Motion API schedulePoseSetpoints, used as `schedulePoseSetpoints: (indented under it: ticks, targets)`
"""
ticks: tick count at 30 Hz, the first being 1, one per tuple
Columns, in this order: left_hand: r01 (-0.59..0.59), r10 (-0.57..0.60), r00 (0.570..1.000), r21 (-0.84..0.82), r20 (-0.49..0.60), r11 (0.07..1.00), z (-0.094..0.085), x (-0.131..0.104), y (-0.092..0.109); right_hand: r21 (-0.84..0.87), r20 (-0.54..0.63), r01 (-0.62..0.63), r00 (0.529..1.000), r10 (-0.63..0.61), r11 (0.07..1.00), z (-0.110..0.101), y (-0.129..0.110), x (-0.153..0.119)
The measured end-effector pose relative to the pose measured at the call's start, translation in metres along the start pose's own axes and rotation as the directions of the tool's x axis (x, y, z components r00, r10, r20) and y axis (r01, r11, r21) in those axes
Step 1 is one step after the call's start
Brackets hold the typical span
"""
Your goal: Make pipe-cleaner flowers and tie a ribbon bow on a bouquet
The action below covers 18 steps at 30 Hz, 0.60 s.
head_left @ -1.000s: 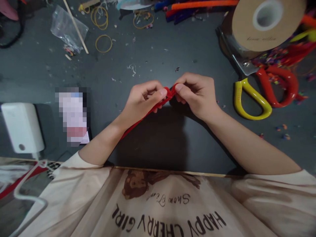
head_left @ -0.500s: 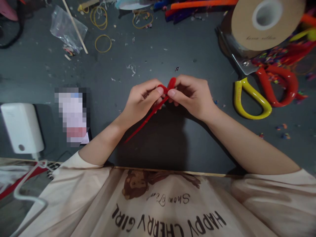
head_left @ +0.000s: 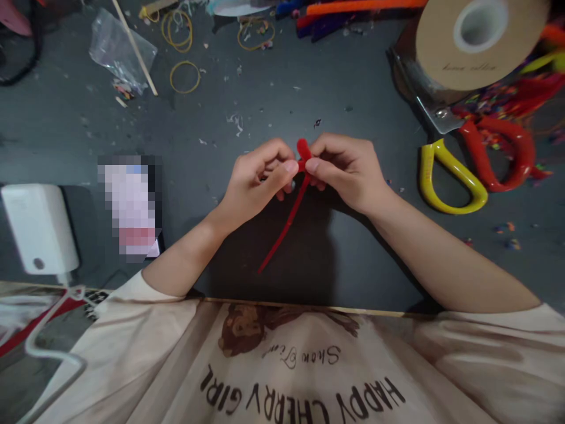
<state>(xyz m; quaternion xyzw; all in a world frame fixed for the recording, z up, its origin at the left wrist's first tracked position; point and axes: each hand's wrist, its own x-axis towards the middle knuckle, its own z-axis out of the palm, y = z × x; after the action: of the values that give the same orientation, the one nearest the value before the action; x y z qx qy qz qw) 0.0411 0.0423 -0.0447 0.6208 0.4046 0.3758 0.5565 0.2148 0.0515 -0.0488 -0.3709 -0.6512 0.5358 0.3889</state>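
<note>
A red pipe cleaner (head_left: 289, 222) is pinched between my two hands over the middle of the dark table. Its upper part is bent into a small loop that sticks up between the fingertips, and its long tail hangs down and to the left. My left hand (head_left: 263, 179) is closed, thumb and forefinger gripping the bent part from the left. From the other side my right hand (head_left: 346, 171) pinches it close to where the tail leaves the loop. The fingers hide some of the bend.
Scissors (head_left: 452, 188) with yellow and red handles lie at right beside a ribbon spool (head_left: 430, 53). At left are a pixelated phone (head_left: 132, 206) and a white power bank (head_left: 39, 229) with a cable. Rubber bands (head_left: 184, 77), a plastic bag (head_left: 117, 50) and orange pipe cleaners (head_left: 366, 7) lie farther back.
The pipe cleaner's tail has swung right and now hangs steeper, clear of my left fingers. The loop has tilted slightly left. Both hands stay almost in place.
</note>
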Motion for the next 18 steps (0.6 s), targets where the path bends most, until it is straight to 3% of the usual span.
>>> schedulePoseSetpoints:
  ticks: [6, 12, 18]
  targets:
    - [-0.049, 0.053, 0.998, 0.097, -0.041, 0.994, 0.0003, 0.0037, 0.0017, -0.139, 0.126, 0.083, 0.990, -0.066, 0.987, -0.0005, -0.0035, -0.0003]
    - [-0.036, 0.046, 0.995, 0.122, -0.085, 0.992, -0.0009, 0.0034, 0.0024, -0.167, 0.068, 0.021, 0.998, -0.010, 0.986, 0.0004, -0.0033, -0.0002]
    - [0.007, 0.004, 0.997, 0.144, -0.075, 0.990, -0.0014, 0.0021, 0.0037, -0.231, 0.011, 0.103, 0.995, -0.104, 0.967, 0.0029, -0.0023, -0.0027]
